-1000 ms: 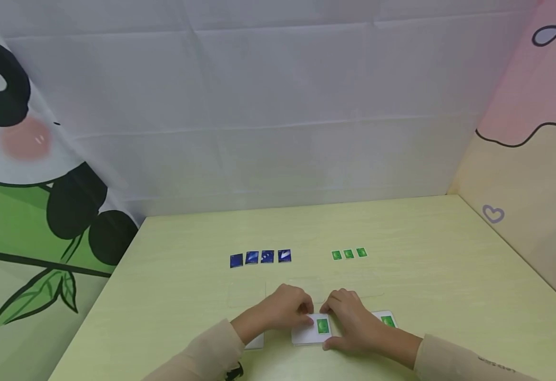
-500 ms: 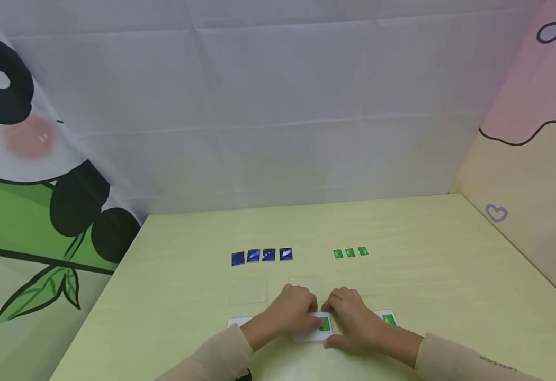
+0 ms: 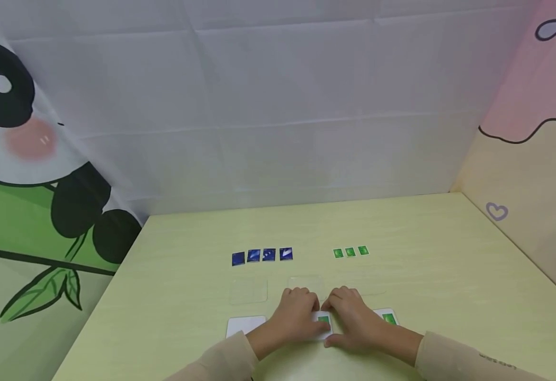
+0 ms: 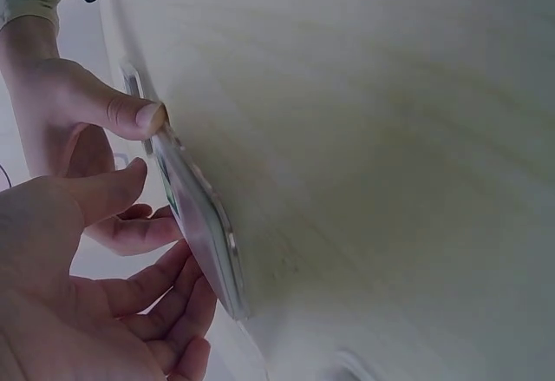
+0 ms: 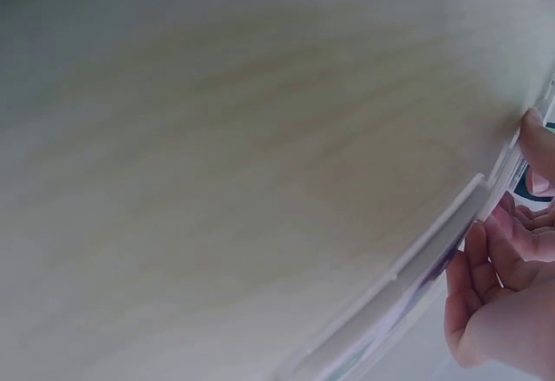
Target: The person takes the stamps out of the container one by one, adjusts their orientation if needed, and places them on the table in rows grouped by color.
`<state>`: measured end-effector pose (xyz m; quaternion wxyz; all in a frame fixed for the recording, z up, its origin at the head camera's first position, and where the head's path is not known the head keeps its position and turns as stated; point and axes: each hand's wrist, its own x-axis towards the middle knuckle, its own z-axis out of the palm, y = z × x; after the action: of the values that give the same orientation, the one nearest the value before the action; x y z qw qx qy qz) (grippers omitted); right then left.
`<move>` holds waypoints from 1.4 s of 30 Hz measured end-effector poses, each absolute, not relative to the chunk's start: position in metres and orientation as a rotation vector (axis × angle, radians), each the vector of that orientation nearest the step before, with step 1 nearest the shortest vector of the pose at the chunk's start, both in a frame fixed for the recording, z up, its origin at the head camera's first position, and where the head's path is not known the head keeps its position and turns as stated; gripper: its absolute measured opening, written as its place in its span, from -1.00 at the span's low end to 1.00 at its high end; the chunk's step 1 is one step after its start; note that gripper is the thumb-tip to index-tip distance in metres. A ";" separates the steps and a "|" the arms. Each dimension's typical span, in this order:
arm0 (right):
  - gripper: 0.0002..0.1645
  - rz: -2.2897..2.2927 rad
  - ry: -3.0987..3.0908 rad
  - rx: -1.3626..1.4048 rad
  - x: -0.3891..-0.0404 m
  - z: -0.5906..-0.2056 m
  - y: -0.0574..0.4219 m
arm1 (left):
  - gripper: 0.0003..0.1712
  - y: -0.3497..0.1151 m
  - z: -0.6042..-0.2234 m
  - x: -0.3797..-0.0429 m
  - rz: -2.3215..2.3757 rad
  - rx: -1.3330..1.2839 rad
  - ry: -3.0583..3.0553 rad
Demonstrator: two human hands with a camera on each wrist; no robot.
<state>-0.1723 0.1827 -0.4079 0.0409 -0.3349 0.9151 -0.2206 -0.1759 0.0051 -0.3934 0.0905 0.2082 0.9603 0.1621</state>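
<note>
A flat white rounded case (image 3: 324,330) with a clear rim lies in front of me, partly under both hands. On its top is a small green square sticker (image 3: 323,319), partly covered by my left thumb. My left hand (image 3: 297,316) lies over the case's left part; in the left wrist view its thumb reaches over the top and its fingers touch the far edge. My right hand (image 3: 356,321) grips the case (image 4: 201,225) at its right end, thumb at the near edge and fingers at the far one.
Another white case (image 3: 245,324) lies to the left, and one with a green square (image 3: 389,318) is partly hidden behind my right wrist. Farther back are several blue squares (image 3: 269,255), several small green squares (image 3: 350,252) and faint clear plates (image 3: 249,290).
My left hand has shifted slightly right, and its thumb has slid from the white surface onto the green square. More of the left case shows. My right hand stays in place.
</note>
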 end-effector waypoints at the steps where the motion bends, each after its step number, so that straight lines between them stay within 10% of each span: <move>1: -0.35 -0.676 2.804 -1.028 -0.172 -0.408 0.183 | -0.60 0.006 -0.393 -0.176 0.474 0.611 2.858; 42: -0.31 -0.643 2.804 -1.004 -0.173 -0.407 0.182 | -0.59 0.012 -0.390 -0.176 0.362 0.576 2.914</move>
<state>-0.1728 0.1817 -0.4066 0.0472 -0.3292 0.9192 -0.2109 -0.1763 0.0121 -0.3895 0.0745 0.1919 0.9711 0.1205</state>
